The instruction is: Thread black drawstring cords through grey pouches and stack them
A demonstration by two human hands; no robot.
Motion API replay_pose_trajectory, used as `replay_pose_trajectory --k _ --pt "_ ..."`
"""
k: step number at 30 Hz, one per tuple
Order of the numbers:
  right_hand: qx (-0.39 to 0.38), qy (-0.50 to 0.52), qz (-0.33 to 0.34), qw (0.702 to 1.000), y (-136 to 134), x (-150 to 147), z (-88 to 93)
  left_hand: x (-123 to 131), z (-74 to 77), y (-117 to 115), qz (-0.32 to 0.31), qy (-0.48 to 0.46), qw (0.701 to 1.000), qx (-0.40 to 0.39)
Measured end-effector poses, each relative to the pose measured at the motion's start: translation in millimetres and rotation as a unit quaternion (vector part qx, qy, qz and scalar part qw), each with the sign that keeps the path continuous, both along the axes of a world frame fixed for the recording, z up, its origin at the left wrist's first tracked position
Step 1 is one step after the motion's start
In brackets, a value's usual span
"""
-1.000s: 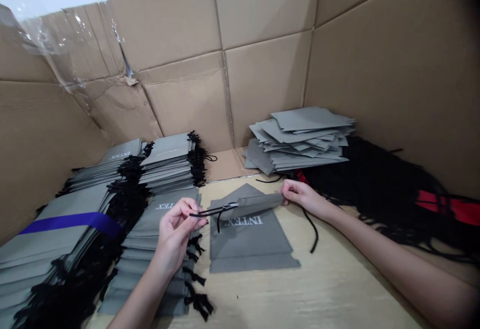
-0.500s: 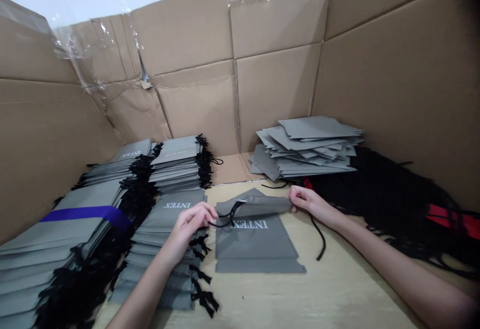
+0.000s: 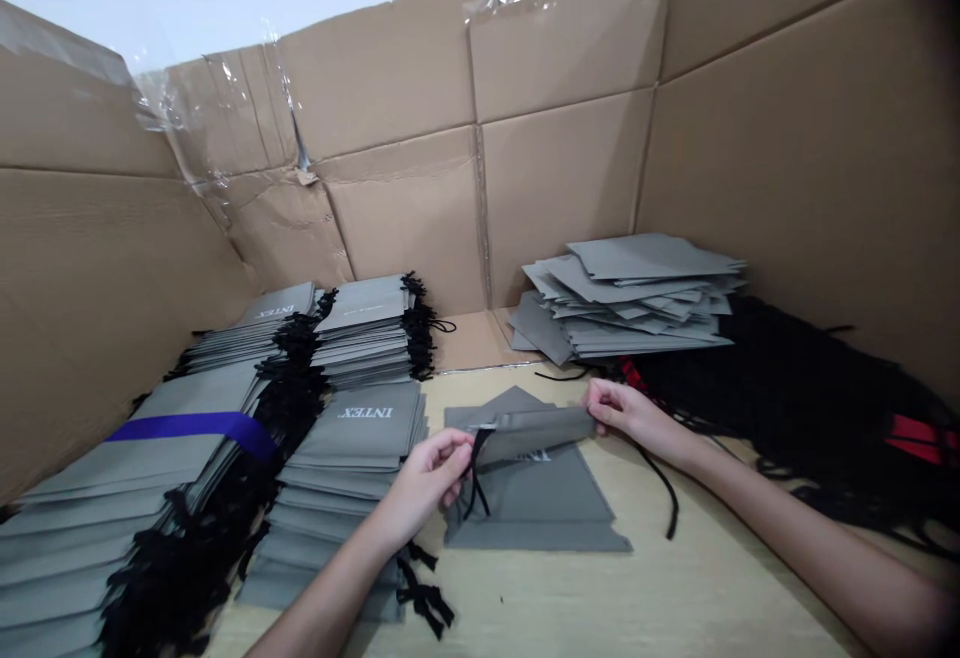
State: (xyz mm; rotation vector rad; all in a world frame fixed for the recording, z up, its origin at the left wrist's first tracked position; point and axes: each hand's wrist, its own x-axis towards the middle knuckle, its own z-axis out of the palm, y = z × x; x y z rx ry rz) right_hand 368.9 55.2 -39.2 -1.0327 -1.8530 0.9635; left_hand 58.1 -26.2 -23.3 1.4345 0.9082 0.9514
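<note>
A grey drawstring pouch [image 3: 529, 498] with white INTEX lettering lies flat on the pale wood table [image 3: 600, 593], its top hem lifted and folded over the lettering. My right hand [image 3: 626, 410] pinches the hem's right end. My left hand [image 3: 427, 478] pinches its left end, where a black cord [image 3: 476, 473] comes out and hangs down. A longer loop of the cord [image 3: 660, 488] trails on the table below my right wrist. Most of the lettering is hidden under the hem.
Stacks of finished grey pouches [image 3: 352, 448] with black cords stand left of my hands, one with a blue band [image 3: 195, 426]. Behind sit loose grey fabric pieces [image 3: 637, 288]. A black cord heap [image 3: 780, 388] with red ties lies right, all inside cardboard walls [image 3: 562, 178].
My left hand has moved from the cord's end rightward along the hem, and the cord now hangs down from it. The view has shifted slightly, so everything sits further right.
</note>
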Motion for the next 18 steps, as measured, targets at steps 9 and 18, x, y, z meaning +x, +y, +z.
replay_pose_trajectory --k 9,18 --pt "0.007 -0.018 -0.011 1.0 -1.0 -0.3 0.3 4.8 5.8 -6.8 0.043 0.006 0.998 0.038" --pt "0.009 -0.027 -0.027 0.999 -5.6 -2.7 4.3 -8.0 21.5 -6.2 0.159 -0.027 0.987 -0.002"
